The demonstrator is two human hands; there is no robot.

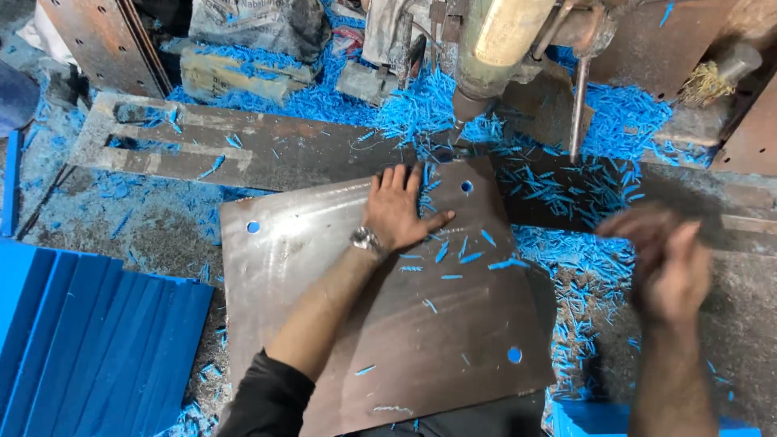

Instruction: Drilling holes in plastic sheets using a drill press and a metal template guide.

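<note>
Centrally in the frame, the left hand (398, 212) lies palm-down and flat on a brown metal plate (340, 324), fingers spread and pointing toward the top of the picture, thumb splayed out to the right; it presses on the sheet and grips nothing. A wristwatch (366, 239) sits at its wrist, and the bare forearm runs down to a dark sleeve (267, 400) at the bottom edge. The right hand (668, 263) hangs at middle right, raised off the bench and blurred; whether its fingers are curled or loose I cannot tell, and nothing shows in it.

The plate fills the lower centre, slightly tilted in the frame, with round holes near its corners showing blue through them. Its top edge sits just under the drill head (498, 48) at upper centre. Blue shavings (599, 194) are strewn thickly across the upper and right parts of the bench and thinly on the plate. A slotted steel bar (186, 146) lies at upper left. Stacked blue sheets (89, 340) fill the lower left.
</note>
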